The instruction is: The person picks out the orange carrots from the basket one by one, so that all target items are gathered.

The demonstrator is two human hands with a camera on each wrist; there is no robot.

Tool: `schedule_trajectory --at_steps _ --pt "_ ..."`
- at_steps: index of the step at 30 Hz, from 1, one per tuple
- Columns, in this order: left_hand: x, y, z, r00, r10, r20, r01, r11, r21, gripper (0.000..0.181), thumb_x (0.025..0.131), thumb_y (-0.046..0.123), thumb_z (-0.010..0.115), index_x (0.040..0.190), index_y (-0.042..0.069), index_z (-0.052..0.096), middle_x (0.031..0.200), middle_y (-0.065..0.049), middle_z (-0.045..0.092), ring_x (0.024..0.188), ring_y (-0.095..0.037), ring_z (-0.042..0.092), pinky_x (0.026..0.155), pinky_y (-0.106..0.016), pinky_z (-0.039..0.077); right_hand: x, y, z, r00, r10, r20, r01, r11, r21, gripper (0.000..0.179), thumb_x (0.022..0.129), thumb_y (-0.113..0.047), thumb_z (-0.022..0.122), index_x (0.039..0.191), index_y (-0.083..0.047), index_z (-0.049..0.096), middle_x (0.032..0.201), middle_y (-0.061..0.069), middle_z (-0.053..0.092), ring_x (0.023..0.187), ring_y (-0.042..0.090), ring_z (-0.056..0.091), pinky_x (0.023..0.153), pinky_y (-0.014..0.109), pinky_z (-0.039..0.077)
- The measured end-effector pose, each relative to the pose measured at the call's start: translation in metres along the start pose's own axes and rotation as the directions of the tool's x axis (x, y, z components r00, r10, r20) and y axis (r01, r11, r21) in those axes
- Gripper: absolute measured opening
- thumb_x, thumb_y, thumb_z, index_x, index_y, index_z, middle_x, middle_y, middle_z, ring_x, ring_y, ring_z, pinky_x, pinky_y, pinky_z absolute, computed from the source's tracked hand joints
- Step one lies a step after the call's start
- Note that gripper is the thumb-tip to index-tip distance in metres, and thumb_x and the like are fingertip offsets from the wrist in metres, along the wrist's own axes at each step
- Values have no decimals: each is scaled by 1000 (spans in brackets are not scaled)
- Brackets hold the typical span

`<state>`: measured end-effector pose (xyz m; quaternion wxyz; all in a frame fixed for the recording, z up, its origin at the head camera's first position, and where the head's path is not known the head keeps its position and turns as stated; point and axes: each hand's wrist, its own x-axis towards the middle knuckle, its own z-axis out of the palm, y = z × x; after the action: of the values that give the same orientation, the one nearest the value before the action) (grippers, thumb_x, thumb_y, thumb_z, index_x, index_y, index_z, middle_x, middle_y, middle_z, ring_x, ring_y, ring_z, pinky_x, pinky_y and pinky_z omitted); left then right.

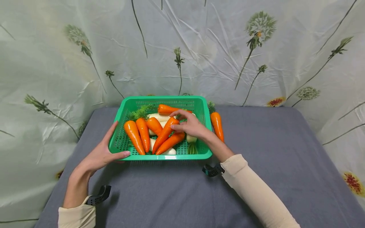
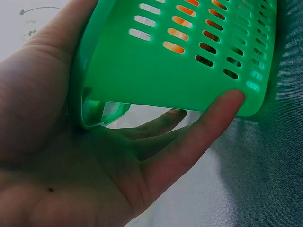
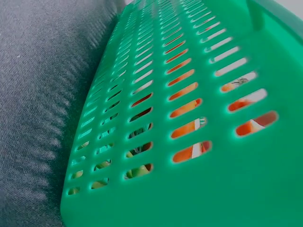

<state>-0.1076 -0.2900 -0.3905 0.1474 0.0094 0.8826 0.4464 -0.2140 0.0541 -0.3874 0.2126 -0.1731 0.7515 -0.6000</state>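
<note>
A green plastic basket point(image 1: 159, 157) holds several orange carrots point(image 1: 134, 136) and white radishes point(image 1: 159, 117). At its front left corner my left hand point(image 1: 99, 155) grips it, thumb on the front rim and fingers along the side. The left wrist view shows the fingers of the left hand point(image 2: 156, 161) against the perforated basket wall point(image 2: 156, 80). Reaching over the front right, my right hand point(image 1: 189, 124) pinches the thick end of a slanting carrot point(image 1: 163, 136) between thumb and fingers. That hand is hidden behind the basket wall point(image 3: 208, 198) in the right wrist view.
One more carrot point(image 1: 217, 126) lies on the grey cloth point(image 1: 271, 164) just right of the basket, with green leaves point(image 1: 211, 107) behind it. A pale curtain point(image 1: 211, 53) with a dandelion print hangs behind the table.
</note>
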Motion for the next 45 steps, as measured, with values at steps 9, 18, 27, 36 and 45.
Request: schedule_trajectory --at_steps 9,18,27,36,45 --pt "-1 -1 -1 1000 -12 2 12 1000 -4 123 91 32 82 162 49 -16 172 -26 9 130 -37 48 99 -33 42 0 -3 -4 997 -66 -42 67 997 26 53 100 -14 70 151 -16 54 139 16 57 108 32 68 96 54 58" --pt "0 -2 -1 1000 2 5 -2 1000 -10 122 91 31 82 163 48 -16 172 -25 9 132 -35 46 94 -21 40 -8 -11 -19 985 -147 -92 149 989 16 46 104 -13 64 146 -14 48 129 22 64 107 33 67 97 65 52" --pt "-1 -2 1 1000 7 1 -6 1000 -12 122 91 30 81 163 46 -15 171 -26 13 126 -32 51 89 -15 40 -13 -11 -32 984 -144 -105 150 988 44 38 104 -13 63 139 -12 49 128 20 65 102 25 65 89 49 55" --pt "0 0 1 1000 6 4 -5 999 -37 122 91 28 81 164 45 -16 169 -28 14 120 -29 54 87 -15 44 -19 -12 -38 988 -126 -87 137 981 138 44 102 -7 65 143 -7 49 141 21 51 111 28 64 90 58 60" --pt "-1 0 4 999 -2 49 12 982 -190 124 92 19 81 164 46 -16 166 -32 14 99 -17 67 78 -35 62 -23 -11 -47 975 -149 -167 180 966 184 44 101 -6 65 142 -5 50 130 17 60 99 20 68 78 40 63"
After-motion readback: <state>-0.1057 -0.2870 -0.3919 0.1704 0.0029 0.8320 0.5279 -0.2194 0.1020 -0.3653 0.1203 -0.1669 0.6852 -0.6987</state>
